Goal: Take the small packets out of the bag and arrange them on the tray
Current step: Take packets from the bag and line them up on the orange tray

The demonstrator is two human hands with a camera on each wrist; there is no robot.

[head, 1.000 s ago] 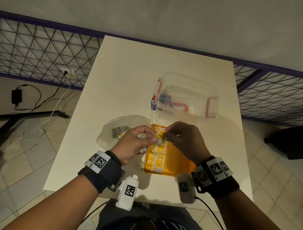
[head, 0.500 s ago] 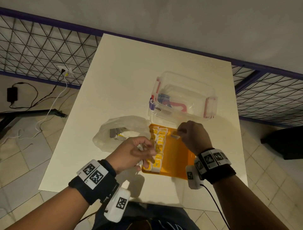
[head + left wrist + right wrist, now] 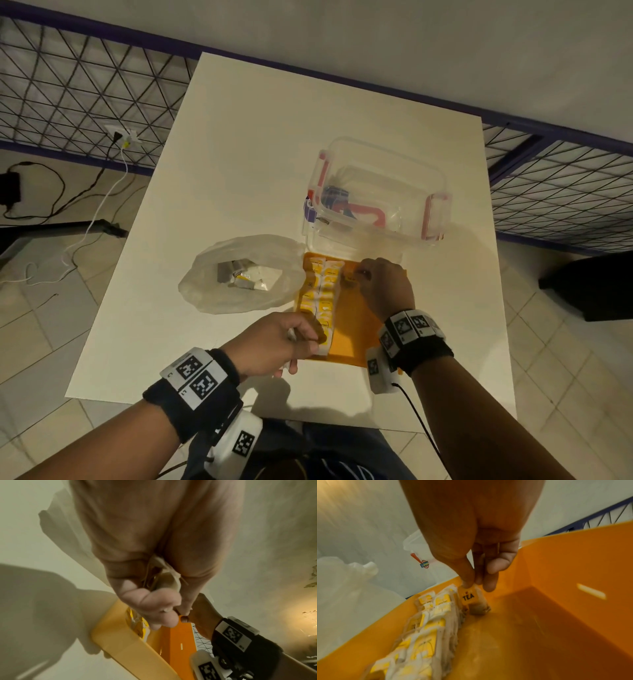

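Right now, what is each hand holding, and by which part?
Right hand pinches a tea packet by its top edge, low over the orange tray. Left hand grips pale packets bunched in its curled fingers; which part is hidden.

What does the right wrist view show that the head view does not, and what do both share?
Right wrist only: the word TEA on the packet pinched by the right hand, its lower end touching the tray floor beside the rows.

Head only: the bag with packets inside, the table, and the left hand at the tray's near left corner.

Both: the orange tray, the rows and the clear box.
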